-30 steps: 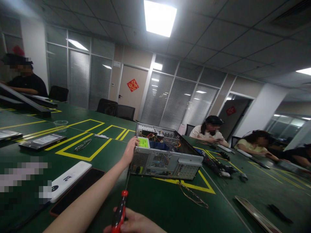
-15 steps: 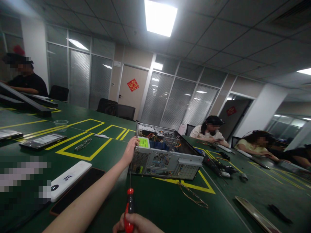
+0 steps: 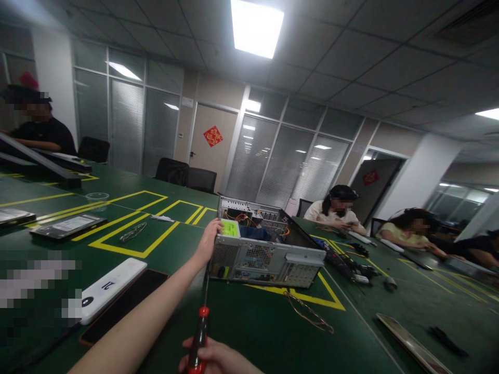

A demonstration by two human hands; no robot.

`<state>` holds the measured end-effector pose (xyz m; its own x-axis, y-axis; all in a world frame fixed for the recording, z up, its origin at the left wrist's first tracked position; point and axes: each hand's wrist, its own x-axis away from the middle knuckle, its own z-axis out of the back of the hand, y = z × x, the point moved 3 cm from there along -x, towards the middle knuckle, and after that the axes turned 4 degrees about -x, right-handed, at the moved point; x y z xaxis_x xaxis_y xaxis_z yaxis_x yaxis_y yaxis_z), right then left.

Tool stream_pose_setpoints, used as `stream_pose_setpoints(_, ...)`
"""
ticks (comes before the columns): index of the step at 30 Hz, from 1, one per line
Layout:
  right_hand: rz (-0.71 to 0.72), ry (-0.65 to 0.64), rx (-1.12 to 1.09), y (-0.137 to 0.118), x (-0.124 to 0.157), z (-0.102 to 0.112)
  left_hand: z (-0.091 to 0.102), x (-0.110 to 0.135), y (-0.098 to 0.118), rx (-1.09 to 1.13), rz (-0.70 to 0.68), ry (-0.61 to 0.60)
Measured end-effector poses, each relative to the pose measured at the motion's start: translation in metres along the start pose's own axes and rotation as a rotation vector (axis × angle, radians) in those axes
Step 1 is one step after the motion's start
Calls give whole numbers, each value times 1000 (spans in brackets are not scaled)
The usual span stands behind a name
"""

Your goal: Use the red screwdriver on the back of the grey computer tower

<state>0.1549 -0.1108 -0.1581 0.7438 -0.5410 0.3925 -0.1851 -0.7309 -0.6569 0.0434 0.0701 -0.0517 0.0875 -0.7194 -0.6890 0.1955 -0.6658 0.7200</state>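
Note:
An open grey computer case (image 3: 268, 254) lies on its side on the green table (image 3: 253, 332), with wires and a green-labelled unit inside. My left hand (image 3: 208, 240) reaches forward and grips the case's near left corner, fingers curled over its top edge. At the bottom of the view my right hand (image 3: 216, 358) is closed round the red and black handle of a screwdriver (image 3: 198, 335). Its thin shaft points up toward the lower left corner of the case.
A white power bank (image 3: 107, 288) and a dark phone (image 3: 125, 306) lie at the left. A pair of glasses (image 3: 307, 311) rests in front of the case. Tools and cables (image 3: 351, 267) sit at its right. Other people sit at the far left and right.
The screwdriver in my right hand has shifted slightly sideways and back, its handle tilting. My left hand has stayed on the case.

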Motion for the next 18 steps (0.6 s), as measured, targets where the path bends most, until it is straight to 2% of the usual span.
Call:
stream_pose_setpoints(4,-19,-66,8,-5,4,-8,0,0,1,0,-6,2)
stream_pose_setpoints(10,16,-29,69,-7,9,-17,1,1,4,-17,-4,-6)
stream_pose_setpoints(18,116,63,65,10,-5,6,1,2,5,-11,15,-12)
